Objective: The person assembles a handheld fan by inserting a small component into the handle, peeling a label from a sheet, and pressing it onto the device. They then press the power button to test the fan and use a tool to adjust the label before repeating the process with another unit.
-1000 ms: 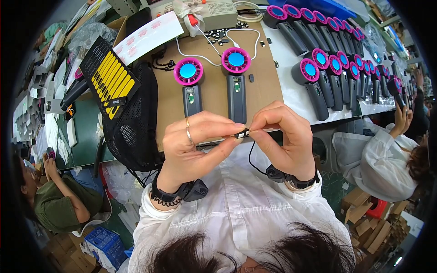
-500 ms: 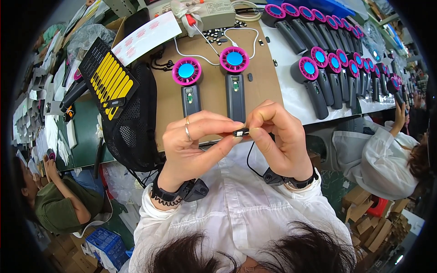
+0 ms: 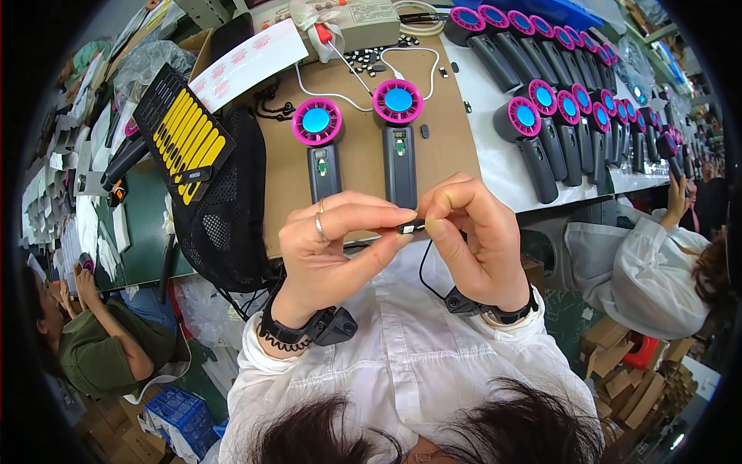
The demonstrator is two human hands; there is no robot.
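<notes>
Close to my chest, both hands meet around a small black plastic piece with a white patch (image 3: 408, 229). My left hand (image 3: 336, 243) pinches it between thumb and fingertips. My right hand (image 3: 475, 232) has its thumb and bent forefinger closed on the other end of the same piece. Just beyond my hands lie two handheld fans with dark grey handles, pink rims and blue centres: one on the left (image 3: 316, 121) and one on the right (image 3: 399, 101). A small green circuit board shows in each handle. A white cable runs to the right fan.
On the right, several finished-looking fans (image 3: 525, 116) stand in rows on a white sheet. Small black parts (image 3: 371, 59) lie scattered at the back near a red-handled screwdriver (image 3: 324, 34). A black mesh bag (image 3: 224, 209) and a card with yellow strips (image 3: 185, 135) are at left. Other people sit either side.
Both hands stay closed on the small black piece, which has shifted very slightly. The fans on the table have not moved.
</notes>
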